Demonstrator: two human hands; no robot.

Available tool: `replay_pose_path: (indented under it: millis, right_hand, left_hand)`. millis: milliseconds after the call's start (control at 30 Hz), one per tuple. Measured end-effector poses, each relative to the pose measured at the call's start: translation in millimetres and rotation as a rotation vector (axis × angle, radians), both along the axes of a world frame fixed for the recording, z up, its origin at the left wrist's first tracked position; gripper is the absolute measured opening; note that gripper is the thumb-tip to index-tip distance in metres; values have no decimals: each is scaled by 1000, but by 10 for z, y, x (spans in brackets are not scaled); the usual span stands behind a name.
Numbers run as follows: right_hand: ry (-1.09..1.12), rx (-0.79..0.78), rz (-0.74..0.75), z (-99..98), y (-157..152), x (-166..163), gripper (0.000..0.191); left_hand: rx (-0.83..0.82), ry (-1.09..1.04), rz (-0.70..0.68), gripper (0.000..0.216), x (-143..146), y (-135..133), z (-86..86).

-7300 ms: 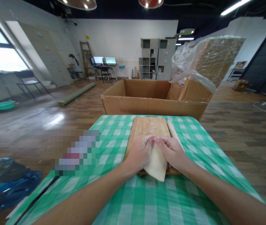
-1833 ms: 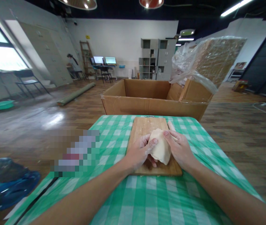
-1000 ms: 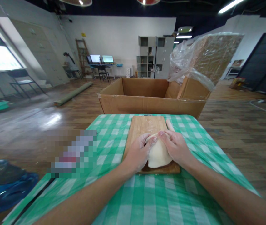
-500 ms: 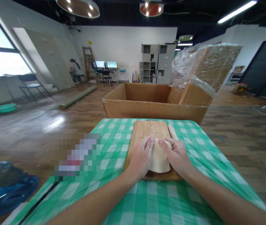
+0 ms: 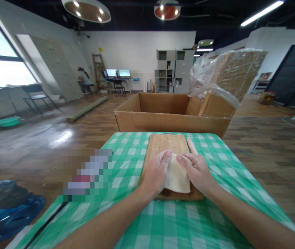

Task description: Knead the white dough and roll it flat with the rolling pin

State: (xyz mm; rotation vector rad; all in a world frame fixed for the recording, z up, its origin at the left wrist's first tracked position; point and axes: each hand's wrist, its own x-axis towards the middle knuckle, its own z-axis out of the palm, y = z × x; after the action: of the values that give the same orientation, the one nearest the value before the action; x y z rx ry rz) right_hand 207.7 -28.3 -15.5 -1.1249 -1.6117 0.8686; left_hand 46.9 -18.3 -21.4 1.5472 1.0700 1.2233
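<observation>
Dough [image 5: 178,178] turned, lower edge less slanted than at first

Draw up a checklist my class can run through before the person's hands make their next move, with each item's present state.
1. Left hand gripping the dough sheet: ok.
2. Right hand gripping it too: ok.
3. Wooden board beneath the dough: ok.
4. Left hand free of white residue: not ok.
5. Pale rod beside the board, on its right: ok.
6. Dough's underside intact: cannot tell, hidden.
</observation>
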Motion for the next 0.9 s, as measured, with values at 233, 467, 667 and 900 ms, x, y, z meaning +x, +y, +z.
replay_pose_path:
  millis: [233, 467, 667, 900]
  right_hand:
    - [-48, 22, -18, 6, 35, -16, 49]
    - [38, -20, -97, -6, 68, -10, 50]
    - [47, -23, -82, -28, 68, -22, 52]
    - [31, 28, -64, -13, 27, -46, 51]
  left_hand:
    - [59, 150, 55, 46, 13, 23, 31]
    - [-113, -85, -62, 50, -2, 72, -28]
    - [-151, -31, -44, 53, 20, 59, -96]
    - [-86, -18, 7, 51, 0, 79, 59]
